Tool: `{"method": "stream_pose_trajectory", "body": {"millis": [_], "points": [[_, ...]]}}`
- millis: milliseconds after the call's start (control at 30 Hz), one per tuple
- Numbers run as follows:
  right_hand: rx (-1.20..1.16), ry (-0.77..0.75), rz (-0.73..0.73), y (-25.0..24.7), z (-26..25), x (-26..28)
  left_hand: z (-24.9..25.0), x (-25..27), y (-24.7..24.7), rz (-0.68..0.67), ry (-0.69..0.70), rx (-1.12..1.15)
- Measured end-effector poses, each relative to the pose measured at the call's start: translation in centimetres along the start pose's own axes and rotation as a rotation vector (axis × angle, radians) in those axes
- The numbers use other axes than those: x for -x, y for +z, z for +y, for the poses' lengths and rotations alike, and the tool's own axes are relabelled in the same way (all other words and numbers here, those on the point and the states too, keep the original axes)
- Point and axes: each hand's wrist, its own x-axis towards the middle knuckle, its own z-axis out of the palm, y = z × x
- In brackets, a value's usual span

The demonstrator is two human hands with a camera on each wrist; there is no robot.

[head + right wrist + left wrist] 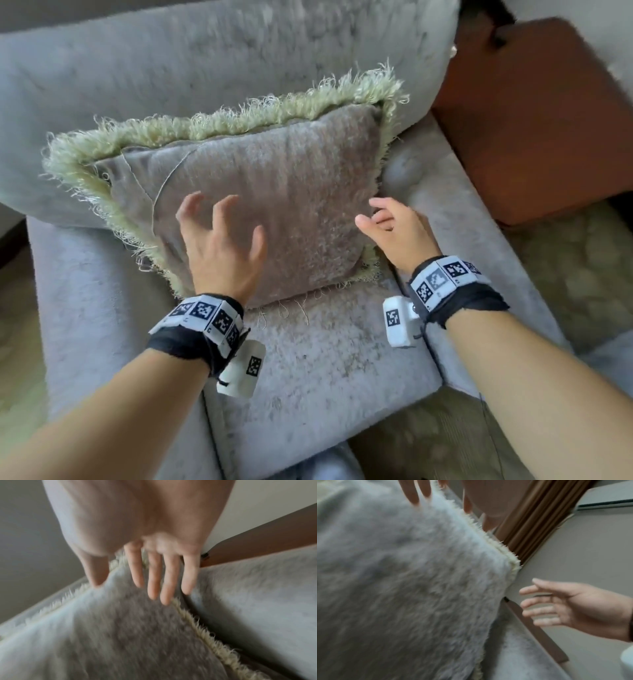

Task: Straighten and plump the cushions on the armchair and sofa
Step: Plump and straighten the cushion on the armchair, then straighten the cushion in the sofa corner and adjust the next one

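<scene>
A grey-brown plush cushion (260, 192) with a pale green shaggy fringe leans tilted against the back of the grey armchair (325, 370). My left hand (219, 236) hovers over the cushion's lower middle, fingers spread and a little bent, holding nothing. My right hand (394, 226) is by the cushion's right edge, palm turned toward it, fingers loosely extended. In the left wrist view the cushion (406, 588) fills the left side and the right hand (565, 604) is beside its edge. In the right wrist view my right hand's fingers (154, 581) point down at the fringed edge of the cushion (128, 635).
The armchair's tall grey backrest (212, 65) rises behind the cushion. A brown upholstered seat (541, 123) stands close on the right. Patterned beige carpet (582, 281) lies around the chair. Brown curtains (536, 513) and a wall show in the left wrist view.
</scene>
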Motion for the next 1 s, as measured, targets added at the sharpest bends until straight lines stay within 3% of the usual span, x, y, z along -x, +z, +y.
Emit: {"method": "stream_pose_trajectory", "body": {"millis": [133, 233, 367, 500, 733, 1000], "points": [[0.091, 0.087, -0.153, -5.7, -1.4, 5.2, 8.4, -0.1, -2.3, -0.359, 0.246, 0.018], [0.114, 0.120, -0.107, -10.9, -1.9, 9.9, 15.3, 1.0, -3.5, -0.472, 0.488, 0.001], [0.183, 0.194, -0.063, -18.8, -0.8, 16.0, 25.5, 3.5, -3.6, -0.643, 0.680, -0.008], [0.193, 0.279, 0.084, -27.7, 2.0, 21.8, 35.8, 7.1, -1.9, -0.718, 0.878, 0.003], [0.188, 0.458, 0.284, -42.6, 10.8, 33.2, 55.3, 17.9, 3.8, -0.877, 1.190, -0.006], [0.193, 0.631, 0.405, -57.5, 27.4, 44.0, 76.0, 32.8, 14.7, -1.093, 1.418, -0.158]]}}
